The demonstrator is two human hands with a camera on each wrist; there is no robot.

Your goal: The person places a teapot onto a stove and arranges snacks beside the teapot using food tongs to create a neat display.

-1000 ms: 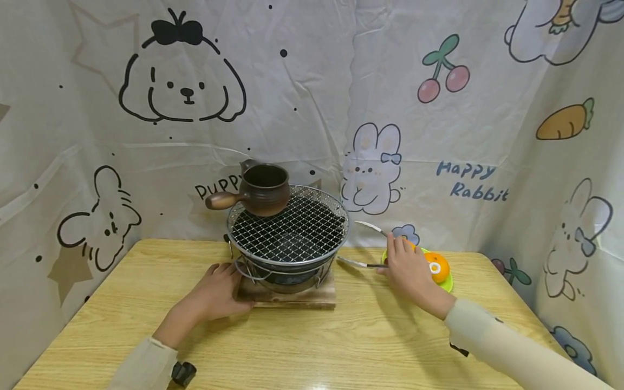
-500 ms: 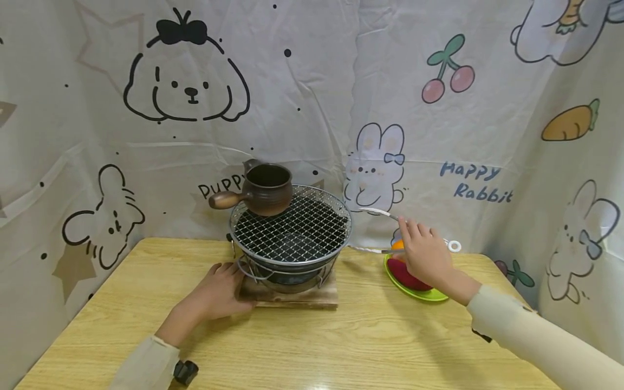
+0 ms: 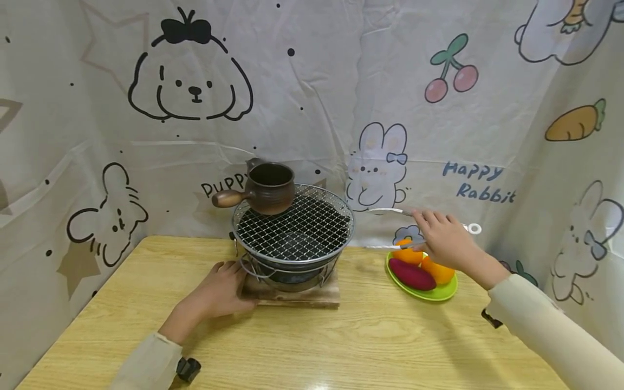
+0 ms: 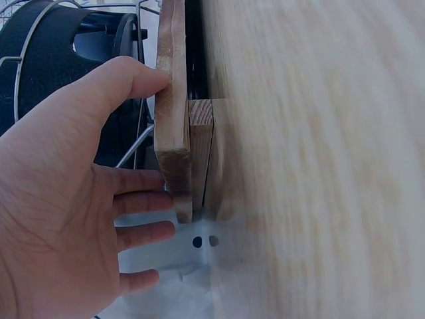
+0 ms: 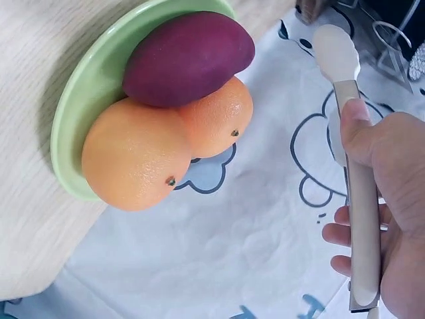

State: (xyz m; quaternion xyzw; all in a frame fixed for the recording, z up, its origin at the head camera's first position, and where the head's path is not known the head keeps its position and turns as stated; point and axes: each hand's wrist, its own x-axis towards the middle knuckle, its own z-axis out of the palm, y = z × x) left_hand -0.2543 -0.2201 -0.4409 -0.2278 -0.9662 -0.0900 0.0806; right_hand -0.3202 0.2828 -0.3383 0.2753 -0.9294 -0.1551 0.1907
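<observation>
Head view: near on the table (image 3: 312,349), the left hand (image 3: 221,291), fingers loosely spread, touches a wooden board (image 3: 302,297). Rightward, a green plate (image 3: 430,296) carries a purple sweet potato (image 3: 411,275) and two oranges (image 3: 441,272). Just beyond, the raised right hand (image 3: 447,241) grips tongs (image 5: 363,226), their arms apart. Left of them, on the board, stands a round grill (image 3: 304,238); a brown pot (image 3: 271,194) sits at its back left, before a printed cloth (image 3: 312,81).
</observation>
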